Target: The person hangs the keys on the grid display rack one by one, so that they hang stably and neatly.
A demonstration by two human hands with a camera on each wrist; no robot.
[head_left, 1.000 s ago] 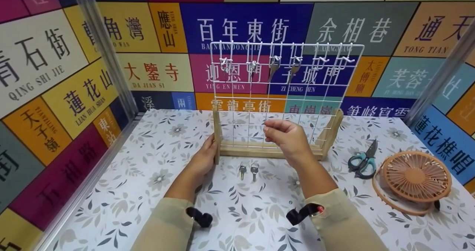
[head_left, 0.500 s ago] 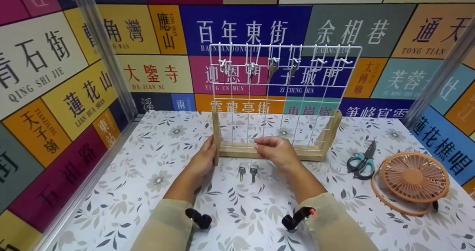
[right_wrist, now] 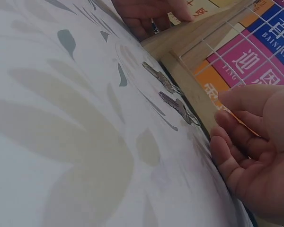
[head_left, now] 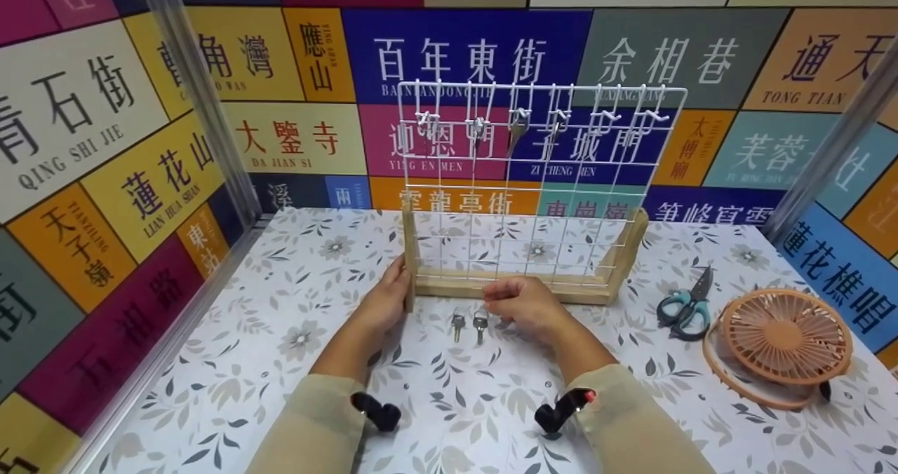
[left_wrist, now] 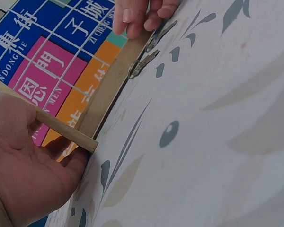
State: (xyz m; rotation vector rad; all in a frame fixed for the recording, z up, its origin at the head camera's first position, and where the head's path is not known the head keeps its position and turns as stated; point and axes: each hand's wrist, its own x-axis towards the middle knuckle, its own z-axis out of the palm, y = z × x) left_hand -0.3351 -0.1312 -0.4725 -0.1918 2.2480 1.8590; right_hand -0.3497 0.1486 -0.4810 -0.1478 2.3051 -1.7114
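My left hand [head_left: 382, 297] grips the left wooden upright [left_wrist: 66, 130] of a white wire-grid rack [head_left: 491, 188], thumb on one side and fingers on the other. My right hand [head_left: 525, 304] is low in front of the rack's wooden base [head_left: 449, 288], just right of two keys lying on the table. Its fingers are loosely bent, with nothing between them in the right wrist view. The left key [head_left: 457, 327] and right key [head_left: 480, 328] lie side by side, each with a ring toward the rack. Several keys hang from the rack's hooks, including one key [head_left: 518, 136] near the middle.
Two hooks at the rack's right, including the far-right hook [head_left: 651, 116], carry no key. Teal-handled scissors [head_left: 684, 313] and an orange fan [head_left: 786, 334] lie on the right of the flower-patterned table [head_left: 280, 383]. Sign-covered walls [head_left: 295, 137] stand behind and at the sides.
My right hand has come down from in front of the grid to the table beside the right key. My left hand has stayed on the upright.
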